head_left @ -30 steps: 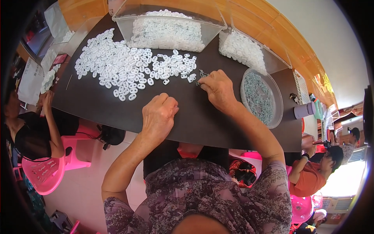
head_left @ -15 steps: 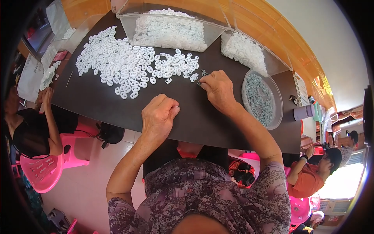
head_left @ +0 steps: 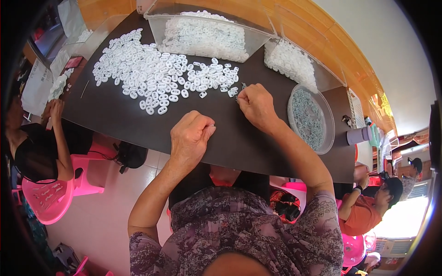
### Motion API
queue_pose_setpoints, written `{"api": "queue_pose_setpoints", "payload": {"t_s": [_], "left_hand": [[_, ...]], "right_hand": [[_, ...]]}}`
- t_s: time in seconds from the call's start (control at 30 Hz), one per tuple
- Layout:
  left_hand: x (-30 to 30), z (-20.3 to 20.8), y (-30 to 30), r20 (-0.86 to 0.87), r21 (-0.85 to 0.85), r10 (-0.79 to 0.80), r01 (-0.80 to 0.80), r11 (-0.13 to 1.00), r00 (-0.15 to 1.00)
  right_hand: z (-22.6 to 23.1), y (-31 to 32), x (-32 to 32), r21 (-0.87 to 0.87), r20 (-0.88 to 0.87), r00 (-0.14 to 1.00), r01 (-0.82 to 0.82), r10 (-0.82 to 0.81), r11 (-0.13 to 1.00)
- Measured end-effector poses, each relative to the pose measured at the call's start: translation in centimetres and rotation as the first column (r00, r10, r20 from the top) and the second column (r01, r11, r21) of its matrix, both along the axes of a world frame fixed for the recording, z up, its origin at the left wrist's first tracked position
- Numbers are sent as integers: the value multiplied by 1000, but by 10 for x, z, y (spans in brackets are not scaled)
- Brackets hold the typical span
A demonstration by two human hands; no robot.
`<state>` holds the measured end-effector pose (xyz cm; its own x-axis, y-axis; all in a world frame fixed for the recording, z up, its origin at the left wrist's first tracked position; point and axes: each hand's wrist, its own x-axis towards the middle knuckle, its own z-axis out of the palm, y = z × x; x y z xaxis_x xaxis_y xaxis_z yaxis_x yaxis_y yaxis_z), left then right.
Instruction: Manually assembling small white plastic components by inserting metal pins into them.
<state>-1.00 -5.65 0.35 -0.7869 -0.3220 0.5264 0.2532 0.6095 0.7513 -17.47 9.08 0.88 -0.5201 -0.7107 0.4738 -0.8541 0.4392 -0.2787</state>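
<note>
Two hands at the dark bench (head_left: 230, 147): the left hand (head_left: 189, 135) curls its fingers closed, anything inside hidden; the right hand (head_left: 256, 108) bends down at small grey-green pieces (head_left: 244, 86), and whether it grips one, nobody can tell. White oval pieces (head_left: 149, 71) sprawl ahead, a clear bin (head_left: 259, 39) blocks the far side, and a round tub (head_left: 327, 120) crowds the right forearm (head_left: 301, 147).

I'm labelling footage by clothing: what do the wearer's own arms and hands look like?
The left hand and right hand are ungloved; no watch or bracelet shows. The forearms are bare. Short, loose sleeves end near the elbows, muted purple and grey with a dense print matching the shirt.
</note>
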Motion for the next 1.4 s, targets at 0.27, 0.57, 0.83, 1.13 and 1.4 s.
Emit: {"api": "queue_pose_setpoints", "payload": {"t_s": [0.27, 0.57, 0.83, 1.13, 1.4], "left_hand": [[0, 1, 0, -12, 44, 0, 1, 999, 1000], [-31, 4, -1, 25, 13, 81, -81, 997, 996], [-58, -2, -6, 97, -108, -26, 37, 993, 995], [-76, -5, -10, 116, -154, -42, 60, 986, 992], [-78, 0, -13, 325, 130, -105, 66, 989, 940]], "right_hand": [[11, -2, 12, -44, 121, 992, -31, 36, 999], [26, -8, 23, -80, 635, 769, -28, 73, 996], [20, -9, 19, -134, 687, 717, -33, 117, 990], [15, -10, 9, -249, 738, 658, 60, 150, 967], [6, -16, 14, -359, 626, 760, 84, 173, 930]]}}
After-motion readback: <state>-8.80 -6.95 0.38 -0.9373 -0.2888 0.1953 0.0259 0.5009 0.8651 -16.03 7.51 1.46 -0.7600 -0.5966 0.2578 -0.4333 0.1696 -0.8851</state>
